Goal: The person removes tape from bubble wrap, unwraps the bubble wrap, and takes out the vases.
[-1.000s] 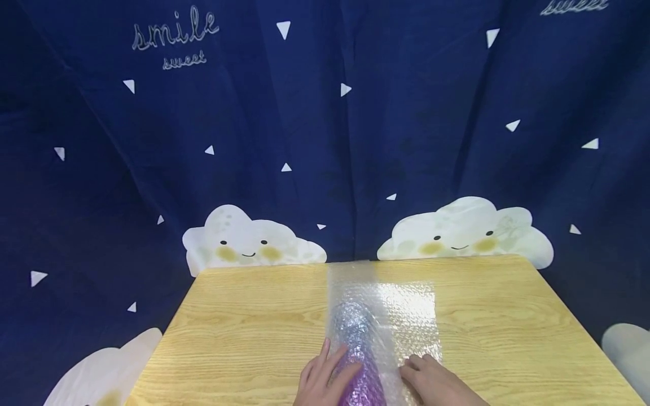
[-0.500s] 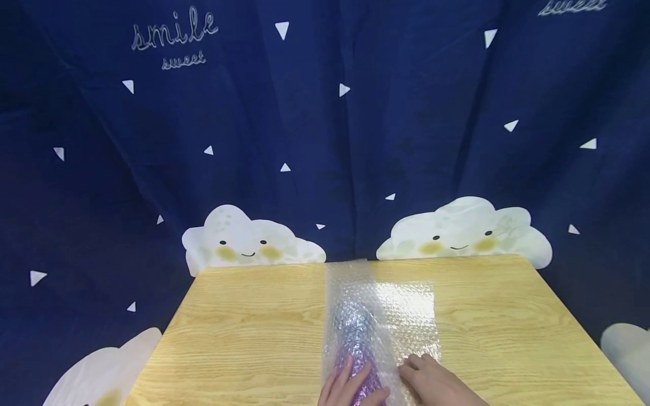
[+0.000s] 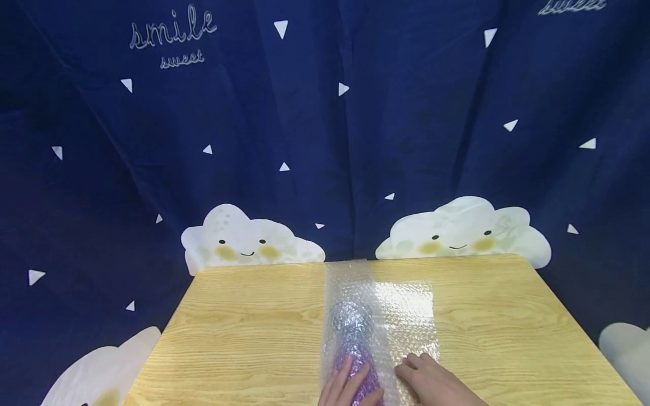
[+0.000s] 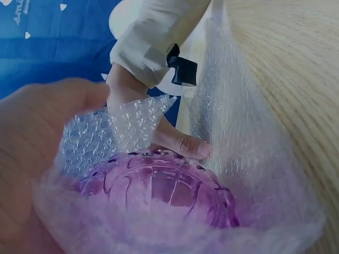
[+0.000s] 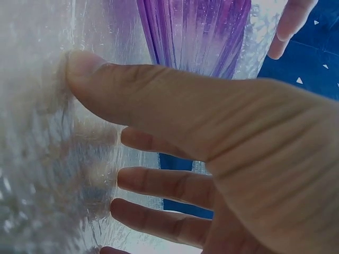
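Note:
A ribbed, see-through vase (image 3: 354,330), blue fading to purple, lies lengthwise under a layer of bubble wrap (image 3: 408,316) on the table. Its scalloped purple rim (image 4: 159,188) faces the left wrist camera. My left hand (image 3: 346,386) rests on top of the wrapped vase with fingers extended and spread. To the right of the vase, my right hand (image 3: 434,380) pinches an edge of the bubble wrap, the thumb (image 5: 132,87) on one side and the fingers (image 5: 164,182) on the other. The near end of the vase is out of the head view.
The wood-grain table (image 3: 244,332) extends to both sides of the wrap. Behind it hangs a dark blue curtain (image 3: 416,113) printed with clouds and triangles. One strip of wrap reaches the table's far edge.
My left hand has moved right, from the vase's left side onto its top. The vase and the covering wrap have shifted slightly left. My right hand has edged slightly left, still holding the wrap.

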Demonstrator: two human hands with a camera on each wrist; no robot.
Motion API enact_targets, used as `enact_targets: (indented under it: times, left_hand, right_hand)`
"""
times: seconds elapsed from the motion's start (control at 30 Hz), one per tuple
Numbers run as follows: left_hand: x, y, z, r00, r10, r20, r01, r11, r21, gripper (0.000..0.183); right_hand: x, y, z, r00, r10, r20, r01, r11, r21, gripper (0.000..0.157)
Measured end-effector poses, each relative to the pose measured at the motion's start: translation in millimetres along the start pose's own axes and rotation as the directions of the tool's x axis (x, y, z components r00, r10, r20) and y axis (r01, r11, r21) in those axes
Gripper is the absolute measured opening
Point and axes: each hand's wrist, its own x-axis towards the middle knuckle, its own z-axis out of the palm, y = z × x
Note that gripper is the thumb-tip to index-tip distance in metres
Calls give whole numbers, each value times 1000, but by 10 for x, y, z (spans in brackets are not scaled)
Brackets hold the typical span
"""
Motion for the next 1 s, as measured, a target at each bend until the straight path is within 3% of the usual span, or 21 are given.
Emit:
enact_targets:
  times: [0.17,0.47,0.77,1.0]
  left_hand:
    - [5,3,-6,1000,0,-14,0,1000,-10,44]
    - [-6,1,-11,999,-4,-37,3,999,-33,48]
    - [-2,-27,-83,999,5,44,-6,1000,4,60]
    - [7,-30,-105,999,1,38,-1,1000,8,59]
  right_hand:
    - [13,1,-9,998,28,51,-29,999,14,85]
    - [7,-3,-3,999,21,24,-21,1000,3,85]
    - [16,9,-2,997,23,67,-24,1000,3,91]
    - [15,24,19,999,9,49,-9,1000,-3,90]
